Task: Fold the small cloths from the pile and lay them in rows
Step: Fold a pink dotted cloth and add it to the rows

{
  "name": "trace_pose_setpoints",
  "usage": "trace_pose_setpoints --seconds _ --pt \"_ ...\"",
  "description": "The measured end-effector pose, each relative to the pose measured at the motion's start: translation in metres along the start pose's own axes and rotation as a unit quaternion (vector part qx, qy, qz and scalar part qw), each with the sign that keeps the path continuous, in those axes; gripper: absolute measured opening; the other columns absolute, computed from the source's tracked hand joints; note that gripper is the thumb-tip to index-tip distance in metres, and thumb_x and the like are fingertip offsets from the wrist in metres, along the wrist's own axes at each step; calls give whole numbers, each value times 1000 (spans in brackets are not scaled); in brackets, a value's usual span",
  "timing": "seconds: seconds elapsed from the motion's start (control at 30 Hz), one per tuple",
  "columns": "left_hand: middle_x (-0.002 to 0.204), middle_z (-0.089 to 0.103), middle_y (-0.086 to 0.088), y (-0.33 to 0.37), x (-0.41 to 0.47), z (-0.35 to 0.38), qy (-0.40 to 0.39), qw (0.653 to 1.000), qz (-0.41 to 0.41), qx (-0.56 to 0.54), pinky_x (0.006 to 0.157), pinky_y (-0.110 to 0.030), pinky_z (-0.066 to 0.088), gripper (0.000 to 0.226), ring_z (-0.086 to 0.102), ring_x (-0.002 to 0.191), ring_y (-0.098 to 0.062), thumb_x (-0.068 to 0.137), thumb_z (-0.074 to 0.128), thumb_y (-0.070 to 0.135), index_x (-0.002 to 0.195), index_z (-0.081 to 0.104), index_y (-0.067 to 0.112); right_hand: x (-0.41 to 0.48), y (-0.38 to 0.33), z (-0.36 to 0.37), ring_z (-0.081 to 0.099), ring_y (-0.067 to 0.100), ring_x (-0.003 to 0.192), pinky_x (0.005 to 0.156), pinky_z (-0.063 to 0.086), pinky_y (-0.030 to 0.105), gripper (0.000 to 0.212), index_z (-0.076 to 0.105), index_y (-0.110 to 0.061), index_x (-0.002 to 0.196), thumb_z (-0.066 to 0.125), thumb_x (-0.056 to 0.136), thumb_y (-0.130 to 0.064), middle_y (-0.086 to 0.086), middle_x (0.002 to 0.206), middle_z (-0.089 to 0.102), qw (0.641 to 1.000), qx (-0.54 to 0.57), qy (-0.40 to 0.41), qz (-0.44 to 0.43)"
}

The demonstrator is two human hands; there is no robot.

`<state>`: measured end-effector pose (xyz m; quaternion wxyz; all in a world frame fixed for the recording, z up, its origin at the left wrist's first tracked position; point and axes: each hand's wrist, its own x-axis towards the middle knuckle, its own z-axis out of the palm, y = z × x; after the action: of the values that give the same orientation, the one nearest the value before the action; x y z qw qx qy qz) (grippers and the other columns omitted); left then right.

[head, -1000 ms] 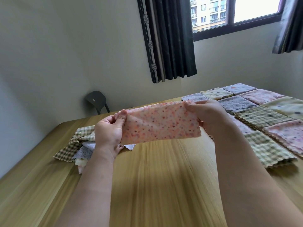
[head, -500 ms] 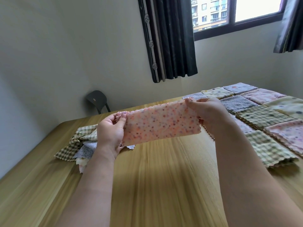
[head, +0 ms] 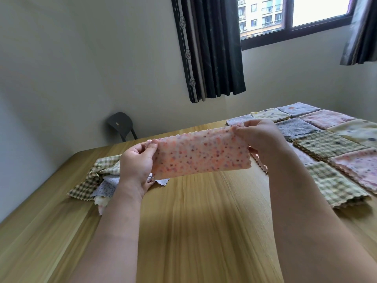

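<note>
1. A pink spotted cloth is held up in the air above the wooden table, stretched into a long horizontal strip with zigzag edges.
2. Its left end is pinched by the left hand, thumb in front and fingers curled behind.
3. Its right end is gripped by the right hand, fingers closed over the top corner, slightly higher than the left.
4. The pile of unfolded cloths is seen on the table behind the left hand, a checked one on top and paler ones tucked beneath.
5. The folded cloths are laid in rows on the right of the table, edges touching: checked, pink, grey and yellow squares.
6. A dark chair is glimpsed by the wall, and dark curtains are hung beside the window.
</note>
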<state>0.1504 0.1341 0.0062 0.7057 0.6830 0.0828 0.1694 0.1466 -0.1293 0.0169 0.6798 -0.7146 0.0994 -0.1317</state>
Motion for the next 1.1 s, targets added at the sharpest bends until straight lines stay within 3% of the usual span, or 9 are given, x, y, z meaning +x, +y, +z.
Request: trace_pose_setpoints --seconds 0.13,0.33,0.53,0.63,0.7,0.83,0.93,1.0,1.1 --pt "97 74 -2 -2 6 -7 -26 999 2 36 64 -34 59 4 68 92 -23 93 73 19 91 75 17 2 -2 1 71 27 99 92 58 49 12 72 -10 92 67 96 -20 12 101 74 999 -34 11 7" --pt "87 76 -4 1 8 -20 -41 971 117 203 82 -41 61 5 72 87 -22 88 80 21 85 76 18 1 -4 0 68 24 96 91 58 41 12 73 -12 93 63 97 -18 7 93 71 995 -94 32 -16" --pt "80 74 -3 9 -2 -20 -51 939 156 302 68 -39 61 11 69 66 -17 87 80 25 85 72 16 2 -3 -2 68 26 95 90 59 44 10 75 -12 96 66 95 -16 7 89 71 991 -127 42 -30" --pt "77 73 -7 12 -6 -16 -67 943 138 294 63 -47 62 8 68 52 -14 93 73 17 90 68 13 4 -3 -3 63 18 75 68 57 34 11 77 -12 97 67 94 -18 4 82 69 991 -123 46 -37" --pt "76 74 -6 14 -9 -15 -70 944 132 293 64 -48 60 4 71 56 -13 95 70 13 93 67 13 3 -3 -3 52 13 61 53 42 26 11 77 -13 95 67 94 -17 1 75 65 991 -125 42 -37" --pt "79 76 -5 17 -9 -17 -103 946 94 291 74 -48 63 16 76 70 -20 88 77 5 100 71 14 0 -6 -1 62 20 54 47 43 25 15 75 -4 87 60 88 -3 11 76 71 991 -124 40 -24" --pt "81 77 0 14 -10 -16 -114 941 81 307 77 -40 63 19 75 77 -17 81 84 5 90 73 19 -2 -4 4 76 31 73 66 64 38 19 73 -8 79 59 89 0 20 83 75 995 -96 12 -21" --pt "80 74 5 11 -11 -13 -87 935 108 328 69 -27 58 17 72 78 -10 80 85 9 84 72 19 -1 -1 8 75 33 81 81 62 49 19 73 -9 75 64 91 -13 17 78 76 994 -98 2 -42" --pt "79 73 5 5 -11 -8 -42 926 152 344 62 -23 54 14 69 74 -6 80 85 12 81 73 18 0 5 14 69 21 71 77 62 43 40 74 -1 81 65 94 -37 18 79 75 990 -118 18 -71"
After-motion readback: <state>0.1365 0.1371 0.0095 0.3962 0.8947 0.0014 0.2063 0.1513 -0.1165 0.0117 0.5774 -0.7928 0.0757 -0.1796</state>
